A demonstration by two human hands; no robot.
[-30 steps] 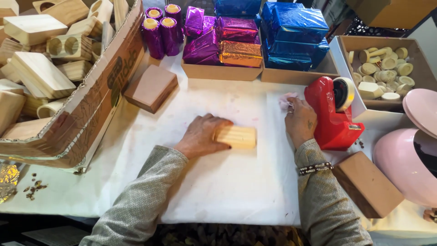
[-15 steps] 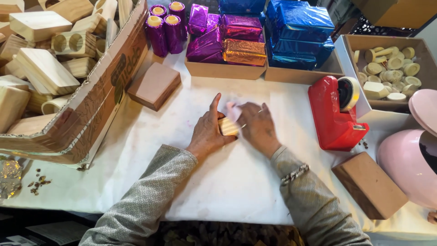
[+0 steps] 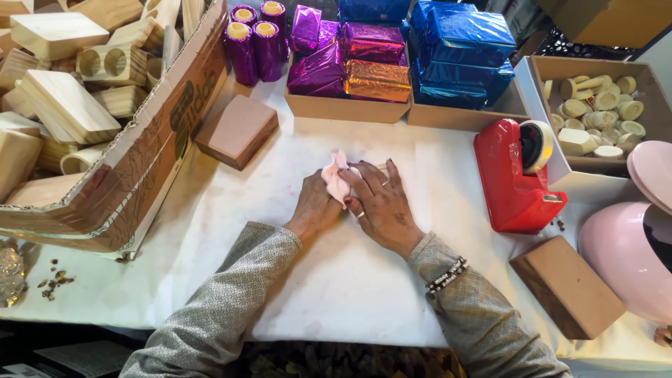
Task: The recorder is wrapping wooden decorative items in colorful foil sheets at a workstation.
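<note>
My left hand (image 3: 313, 207) and my right hand (image 3: 382, 204) meet at the middle of the white paper sheet (image 3: 210, 231) that covers the table. Between them they pinch a crumpled fold of pale pink tissue paper (image 3: 334, 179), pulled up over a small wooden block. The block is almost wholly hidden under the fingers and the tissue. My right hand lies flat on top with the fingers spread, and a ring shows on it. A red tape dispenser (image 3: 513, 183) stands to the right of my right hand, apart from it.
A large cardboard box (image 3: 150, 150) of wooden blocks fills the left. Brown blocks lie at the upper left (image 3: 236, 131) and lower right (image 3: 565, 285). Purple foil cylinders (image 3: 250, 42), purple (image 3: 329, 66) and blue (image 3: 462, 49) foil parcels line the back. A box of wooden discs (image 3: 595, 105) and a pink round object (image 3: 626, 252) stand right.
My right hand has left the tape dispenser and come to the block. The bare wooden block is now covered by tissue folded over it, with both hands closed around it.
</note>
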